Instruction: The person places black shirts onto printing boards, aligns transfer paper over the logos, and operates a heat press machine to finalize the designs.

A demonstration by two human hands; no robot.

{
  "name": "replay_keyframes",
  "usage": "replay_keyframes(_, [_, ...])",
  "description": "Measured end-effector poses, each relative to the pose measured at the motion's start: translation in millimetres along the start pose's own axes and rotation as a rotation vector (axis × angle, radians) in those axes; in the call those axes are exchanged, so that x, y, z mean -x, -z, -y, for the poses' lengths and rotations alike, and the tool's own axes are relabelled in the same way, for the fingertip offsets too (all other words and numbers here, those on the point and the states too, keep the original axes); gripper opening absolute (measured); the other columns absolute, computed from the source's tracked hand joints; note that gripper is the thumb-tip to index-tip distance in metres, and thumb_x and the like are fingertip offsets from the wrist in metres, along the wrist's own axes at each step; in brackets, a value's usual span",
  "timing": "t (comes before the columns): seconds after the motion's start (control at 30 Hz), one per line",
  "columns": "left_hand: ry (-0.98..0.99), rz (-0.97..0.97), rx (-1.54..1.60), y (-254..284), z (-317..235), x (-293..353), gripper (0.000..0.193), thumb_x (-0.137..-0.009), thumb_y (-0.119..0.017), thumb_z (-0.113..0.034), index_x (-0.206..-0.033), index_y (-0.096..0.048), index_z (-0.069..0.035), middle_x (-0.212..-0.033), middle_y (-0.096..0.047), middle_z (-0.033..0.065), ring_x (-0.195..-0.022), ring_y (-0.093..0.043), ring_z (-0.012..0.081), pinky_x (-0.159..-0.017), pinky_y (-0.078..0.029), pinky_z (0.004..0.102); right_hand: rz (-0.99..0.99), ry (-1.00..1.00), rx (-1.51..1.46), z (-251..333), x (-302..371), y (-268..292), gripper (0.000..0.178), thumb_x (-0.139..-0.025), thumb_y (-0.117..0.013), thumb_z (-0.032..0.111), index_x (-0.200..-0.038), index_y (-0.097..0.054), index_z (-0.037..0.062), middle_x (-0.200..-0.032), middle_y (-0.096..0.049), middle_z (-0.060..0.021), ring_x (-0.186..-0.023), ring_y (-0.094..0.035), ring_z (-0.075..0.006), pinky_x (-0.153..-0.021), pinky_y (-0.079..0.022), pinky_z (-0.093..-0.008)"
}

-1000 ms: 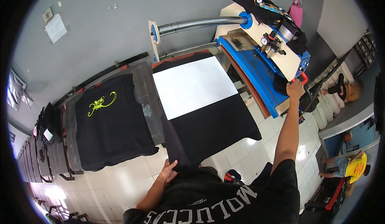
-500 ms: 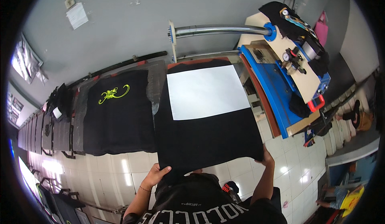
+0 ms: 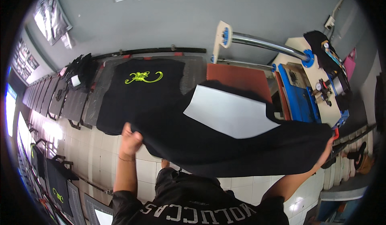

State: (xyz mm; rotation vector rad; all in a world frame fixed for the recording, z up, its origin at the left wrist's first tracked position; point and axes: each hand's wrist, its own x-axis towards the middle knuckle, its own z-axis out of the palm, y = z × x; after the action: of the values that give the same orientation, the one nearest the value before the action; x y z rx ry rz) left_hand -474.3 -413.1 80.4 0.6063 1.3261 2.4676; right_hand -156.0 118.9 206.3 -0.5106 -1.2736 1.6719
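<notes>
A black shirt (image 3: 225, 156) hangs stretched and sagging between my two hands, its far edge near the reddish-brown press bed (image 3: 241, 78). On top of it lies a plain white sheet (image 3: 231, 114), tilted and slightly curved with the cloth. My left hand (image 3: 131, 140) is closed on the shirt's left corner. At the far right, my right hand (image 3: 326, 152) grips the opposite corner; its fingers are partly hidden by the cloth. Just left of the held shirt, another black shirt (image 3: 128, 100) with a shiny yellow-green print (image 3: 142, 77) lies flat on a grey board (image 3: 197, 70).
The blue and cream heat press (image 3: 297, 100), with a gauge and chrome rails (image 3: 269, 46), stands at the right. A row of grey boards (image 3: 74, 104) runs off to the left, with a dark bundle (image 3: 82, 72) on one. Behind is a grey wall (image 3: 257, 7); below, a white tiled floor (image 3: 80, 148).
The shirt with its white sheet has come off the press bed, baring it. My hands have spread apart and raised the near edge. The view has shifted left.
</notes>
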Motion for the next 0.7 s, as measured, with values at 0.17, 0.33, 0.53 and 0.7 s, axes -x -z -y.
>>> replay_keyframes(0.17, [-0.379,-0.247,-0.053,45,-147,-66,0.036,-0.102,-0.049,-0.029,-0.123,-0.054,0.001,-0.117,-0.064,0.0144,-0.107,-0.064,0.0248,-0.094,-0.051,0.037,0.218,0.14,-0.212,22,-20,-196,0.037,-0.1,-0.053,0.027,-0.124,-0.061,-0.0006,-0.115,-0.067,-0.0129,-0.096,-0.068,-0.024,-0.086,-0.055,-0.0374])
replay_keyframes(0.33, [-0.212,-0.495,-0.335,110,-238,-160,0.038,-0.097,-0.061,-0.03,-0.12,-0.06,0.0,-0.107,-0.067,0.0097,-0.094,-0.065,0.0154,-0.081,-0.052,0.0269,0.254,0.12,0.0,-43,-59,-351,0.033,-0.092,-0.068,0.025,-0.115,-0.065,0.002,-0.11,-0.068,-0.0078,-0.102,-0.064,-0.0201,-0.091,-0.049,-0.035])
replay_keyframes(0.53, [0.013,-0.358,-0.342,269,-221,-280,0.04,-0.094,-0.065,-0.033,-0.112,-0.061,0.002,-0.1,-0.068,0.01,-0.085,-0.065,0.0187,-0.076,-0.054,0.0332,0.359,-0.021,0.005,-169,-88,-470,0.019,-0.092,-0.068,0.026,-0.094,-0.067,0.0069,-0.094,-0.067,-0.0039,-0.089,-0.06,-0.0155,-0.084,-0.046,-0.0341])
replay_keyframes(0.7, [-0.102,-0.317,-0.284,288,-267,-314,0.036,-0.094,-0.065,-0.032,-0.111,-0.062,0.0,-0.1,-0.068,0.0104,-0.085,-0.065,0.0201,-0.077,-0.054,0.0341,0.242,0.045,-0.014,-165,-81,-525,0.022,-0.094,-0.066,0.029,-0.099,-0.067,0.008,-0.099,-0.068,-0.0033,-0.089,-0.061,-0.0158,-0.084,-0.046,-0.0356])
